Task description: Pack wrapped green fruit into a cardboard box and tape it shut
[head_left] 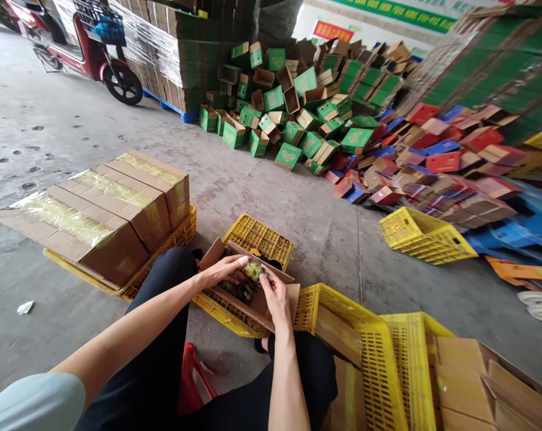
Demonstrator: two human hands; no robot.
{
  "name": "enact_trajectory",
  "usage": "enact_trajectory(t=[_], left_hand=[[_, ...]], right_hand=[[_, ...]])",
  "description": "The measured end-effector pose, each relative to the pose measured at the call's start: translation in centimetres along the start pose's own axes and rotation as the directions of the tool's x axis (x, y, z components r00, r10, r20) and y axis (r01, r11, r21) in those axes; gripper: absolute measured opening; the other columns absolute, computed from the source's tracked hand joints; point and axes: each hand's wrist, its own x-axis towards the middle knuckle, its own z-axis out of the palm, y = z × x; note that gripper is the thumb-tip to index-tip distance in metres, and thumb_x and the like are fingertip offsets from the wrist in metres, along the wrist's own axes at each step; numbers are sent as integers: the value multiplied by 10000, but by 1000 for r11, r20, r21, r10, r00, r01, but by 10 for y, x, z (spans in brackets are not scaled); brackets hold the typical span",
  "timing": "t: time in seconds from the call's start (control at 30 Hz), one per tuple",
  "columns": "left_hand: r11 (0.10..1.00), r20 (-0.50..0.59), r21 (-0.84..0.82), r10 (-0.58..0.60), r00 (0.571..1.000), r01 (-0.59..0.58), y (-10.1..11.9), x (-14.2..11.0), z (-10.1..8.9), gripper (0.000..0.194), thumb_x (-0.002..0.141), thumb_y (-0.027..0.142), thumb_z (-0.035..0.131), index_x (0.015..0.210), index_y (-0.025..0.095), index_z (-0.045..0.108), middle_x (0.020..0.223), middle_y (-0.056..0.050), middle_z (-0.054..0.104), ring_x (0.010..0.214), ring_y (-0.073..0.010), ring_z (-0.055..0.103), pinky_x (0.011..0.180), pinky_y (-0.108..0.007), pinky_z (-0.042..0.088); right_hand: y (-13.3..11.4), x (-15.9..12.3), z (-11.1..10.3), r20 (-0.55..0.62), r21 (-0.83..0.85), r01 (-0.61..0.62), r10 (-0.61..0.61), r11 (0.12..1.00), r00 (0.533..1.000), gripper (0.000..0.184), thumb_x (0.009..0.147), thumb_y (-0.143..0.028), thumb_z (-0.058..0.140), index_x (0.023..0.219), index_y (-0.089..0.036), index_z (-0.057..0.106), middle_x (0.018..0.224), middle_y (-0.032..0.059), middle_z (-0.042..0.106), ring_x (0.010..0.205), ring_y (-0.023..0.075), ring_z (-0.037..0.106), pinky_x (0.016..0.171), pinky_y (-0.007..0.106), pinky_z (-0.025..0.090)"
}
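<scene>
An open brown cardboard box (217,254) rests on an upturned yellow plastic crate (259,236) between my knees. Dark green bumpy fruits (244,288) fill it. My left hand (224,269) reaches over the box's near-left flap, fingers curled on the fruit at the top. My right hand (275,299) comes in from the right and grips a lighter green fruit (254,270) together with the left. Both hands meet on that fruit inside the box.
Taped brown cartons (104,209) lie on a yellow pallet at left. Yellow crates (370,359) with cardboard stand at lower right, another crate (423,236) beyond. Heaps of green boxes (293,108) and red and blue boxes (432,161) fill the back. A scooter (82,48) is parked far left.
</scene>
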Motion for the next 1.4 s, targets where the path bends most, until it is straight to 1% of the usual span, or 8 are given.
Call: enact_trajectory(t=[0.13,0.27,0.43,0.73,0.87,1.1,1.3,1.4], left_hand=[[981,-20,150,130,991,-125,2,1,-1,602,779,616,793,1180,167,767,1171,-115,736,1039,-255,657,794,-279,507],[961,-55,185,220,974,-207,-2,7,-5,500,742,546,841,1026,135,815,949,-87,774,863,-212,661,783,-282,479],[956,-101,186,246,964,-225,-6,10,-8,433,742,541,833,834,119,804,766,-54,738,682,-148,595,673,-256,426],[954,-138,217,239,961,-206,0,6,-6,438,747,560,811,773,124,779,674,-23,671,615,-121,527,615,-248,373],[958,-125,203,229,965,-201,3,5,-4,475,752,600,794,751,125,765,650,-22,649,595,-122,515,590,-248,362],[965,-145,190,207,968,-178,0,6,-6,506,739,631,789,748,126,746,626,-15,620,558,-109,481,566,-249,334],[962,-149,193,225,963,-195,-2,6,-6,506,753,631,781,747,128,728,618,-2,592,560,-101,453,562,-248,300],[964,-146,181,225,963,-197,-2,6,-5,508,765,633,773,762,127,725,651,-12,614,578,-106,469,574,-245,325]], right_hand=[[8,-1,-2,-70,-86,-35,29,996,997,455,913,-593,600,1157,-254,779,1208,78,768,1199,303,680,1059,440,529],[5,-3,-1,-100,-108,-71,61,992,993,480,882,-634,599,1030,-229,810,1044,101,800,974,298,742,843,394,623],[-8,-3,2,-90,-32,-163,160,986,983,540,859,-689,572,976,-209,789,933,99,780,786,252,726,633,343,630],[-16,-5,0,-175,-200,-82,47,976,983,489,890,-699,521,755,-291,755,722,42,728,837,275,672,732,359,556],[-18,-6,0,-190,-160,-76,45,984,981,518,874,-722,541,718,-275,752,704,49,718,819,287,658,721,369,542],[-17,-3,1,-156,-11,-67,65,998,986,537,855,-712,583,890,-219,794,828,66,763,873,291,673,771,367,548],[-10,-1,0,-157,-2,-78,77,997,985,515,847,-691,606,711,-212,735,693,34,703,739,246,638,679,339,532],[-10,-2,1,-152,63,-98,107,993,983,501,848,-683,615,841,-212,783,792,53,759,799,264,682,685,341,566]])
